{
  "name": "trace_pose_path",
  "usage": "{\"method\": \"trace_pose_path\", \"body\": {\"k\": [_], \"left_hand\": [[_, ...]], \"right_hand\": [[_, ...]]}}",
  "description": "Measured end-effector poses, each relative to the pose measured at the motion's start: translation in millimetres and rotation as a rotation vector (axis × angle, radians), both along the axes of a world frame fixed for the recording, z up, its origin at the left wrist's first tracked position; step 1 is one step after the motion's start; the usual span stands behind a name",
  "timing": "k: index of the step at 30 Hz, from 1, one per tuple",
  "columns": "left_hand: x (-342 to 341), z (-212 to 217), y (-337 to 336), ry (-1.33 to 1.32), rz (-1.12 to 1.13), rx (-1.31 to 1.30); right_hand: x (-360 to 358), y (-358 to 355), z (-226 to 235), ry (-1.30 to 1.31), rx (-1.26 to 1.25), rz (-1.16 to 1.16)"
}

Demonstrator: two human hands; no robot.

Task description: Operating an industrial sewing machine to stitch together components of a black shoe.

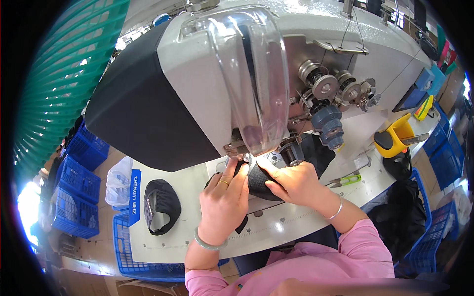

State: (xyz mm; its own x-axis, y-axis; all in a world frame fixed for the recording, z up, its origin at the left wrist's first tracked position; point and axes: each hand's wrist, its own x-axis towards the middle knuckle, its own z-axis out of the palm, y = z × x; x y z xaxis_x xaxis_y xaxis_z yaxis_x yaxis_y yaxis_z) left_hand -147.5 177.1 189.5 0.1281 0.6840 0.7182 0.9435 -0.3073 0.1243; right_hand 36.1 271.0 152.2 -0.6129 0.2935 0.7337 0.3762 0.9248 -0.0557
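A black textured shoe upper [263, 183] lies under the needle area of a large white sewing machine [195, 64]. My left hand [224, 197], with a ring and a pale green bangle, presses its fingers on the upper's left side close to the needle. On the other side my right hand [296, 183], with a thin silver bangle, grips the upper between thumb and fingers. The machine's lit head hides the fingertips and needle in part. More black material [316, 153] lies behind my right hand. Another black shoe upper [162, 206] rests on the table to the left.
Tension dials [324, 85] and a clear guard [252, 84] are on the machine. Green-handled snips [348, 180] and a yellow holder [395, 135] stand right. Blue crates [74, 209] line the left floor; a blue basket of black pieces [422, 217] stands right.
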Motion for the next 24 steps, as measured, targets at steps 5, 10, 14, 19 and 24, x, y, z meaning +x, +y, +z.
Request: {"method": "trace_pose_path", "body": {"k": [5, 10, 14, 19, 24], "left_hand": [[8.5, 1.7, 0.2, -0.011, 0.049, -0.012], [9.0, 4.3, -3.7, 0.015, 0.014, -0.016], [-16.1, 14.1, -6.6, -0.179, -0.221, -0.117], [-28.2, 6.6, -9.0, -0.141, -0.236, -0.169], [-26.3, 4.5, -8.8, 0.139, -0.149, -0.047]], "right_hand": [[1.6, 11.5, 6.2, -0.01, -0.024, 0.022], [3.8, 34.5, 6.7, 0.064, 0.011, 0.16], [7.5, 42.3, 13.6, 0.01, 0.026, 0.193], [12.6, 42.0, 33.9, -0.046, -0.122, 0.241], [13.7, 39.0, 44.4, -0.033, -0.148, 0.234]]}}
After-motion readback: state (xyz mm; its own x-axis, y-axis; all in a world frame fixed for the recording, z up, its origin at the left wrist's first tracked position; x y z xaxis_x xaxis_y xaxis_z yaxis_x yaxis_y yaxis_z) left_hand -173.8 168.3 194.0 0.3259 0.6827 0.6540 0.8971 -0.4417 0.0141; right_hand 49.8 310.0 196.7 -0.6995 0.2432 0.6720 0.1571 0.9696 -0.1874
